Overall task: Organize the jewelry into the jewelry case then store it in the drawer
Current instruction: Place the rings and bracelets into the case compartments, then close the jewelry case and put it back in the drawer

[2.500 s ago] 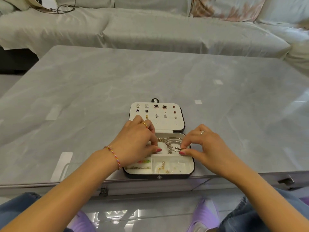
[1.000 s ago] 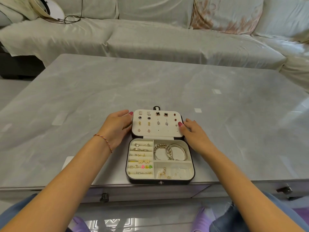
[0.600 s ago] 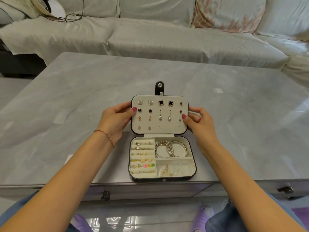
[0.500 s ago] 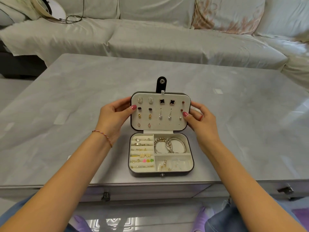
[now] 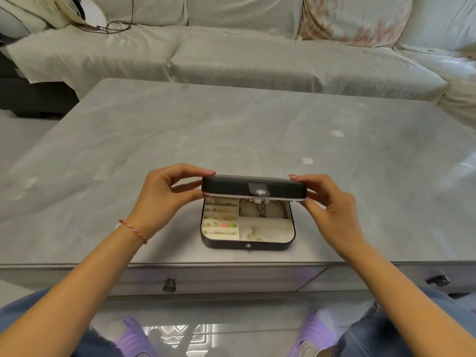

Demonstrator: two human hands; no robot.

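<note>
The left hand [image 5: 164, 199] is pinching the lid [image 5: 253, 188] at its 9 o'clock end, fingertips curled over the top edge and thumb under the rim; the right hand [image 5: 328, 206] is doing the same at 3 o'clock. Half a second ago that lid was standing upright with its earring panel facing the camera; now it is swinging down, nearly level, with the dark outside and the snap tab [image 5: 258, 189] showing (the panel is hidden underneath).

The case [image 5: 247, 242] is sitting at the near edge of the table [image 5: 231, 130], at 6 o'clock, its tray still partly showing: rings in the slots at 9 o'clock, bangles [image 5: 270, 208] at 1 o'clock, small pieces at 4 o'clock. No loose jewelry is lying on the tabletop.

So the sorting is looking finished and the closing is under way. Next, probably, the lid is needing to seat and the tab to snap onto the stud [image 5: 247, 245]. The drawer knob [image 5: 169, 285] is waiting at 7 o'clock below the edge, drawer shut.
</note>
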